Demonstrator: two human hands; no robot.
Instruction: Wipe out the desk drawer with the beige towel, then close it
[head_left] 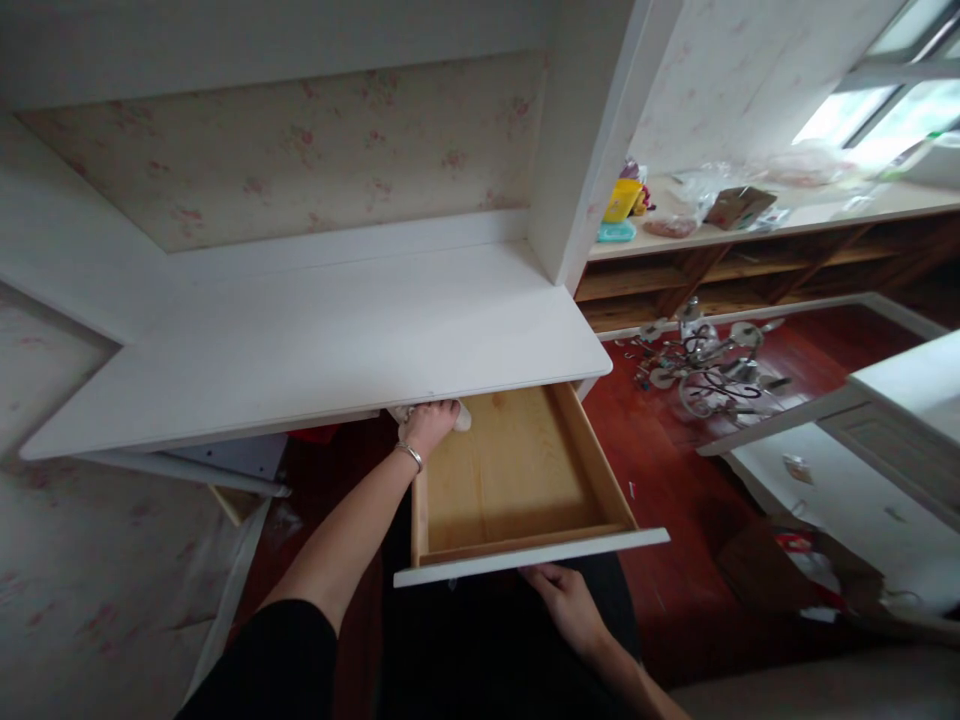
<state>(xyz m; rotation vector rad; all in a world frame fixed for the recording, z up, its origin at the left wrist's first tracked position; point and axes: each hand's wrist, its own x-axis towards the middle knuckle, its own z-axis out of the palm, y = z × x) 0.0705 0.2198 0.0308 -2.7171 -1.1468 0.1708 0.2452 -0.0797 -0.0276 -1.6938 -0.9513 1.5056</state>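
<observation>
Head view: left hand (429,422) clutches a cloth (462,416) in the drawer (525,556) under the desktop (337,340); right hand (568,602) clasps its front.

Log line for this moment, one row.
drawer: open | left hand: gripping cloth at rear left corner | right hand: at drawer front, underside

Under the white desk top (322,340) a wooden drawer (517,470) stands pulled out, a pale cloth (460,416) at its 11 o'clock corner. At 2 o'clock a ledge (825,213) bears a yellow tub (622,198) and a carton (739,207); a metal light fitting (709,365) lies on the red floor (667,480)
</observation>
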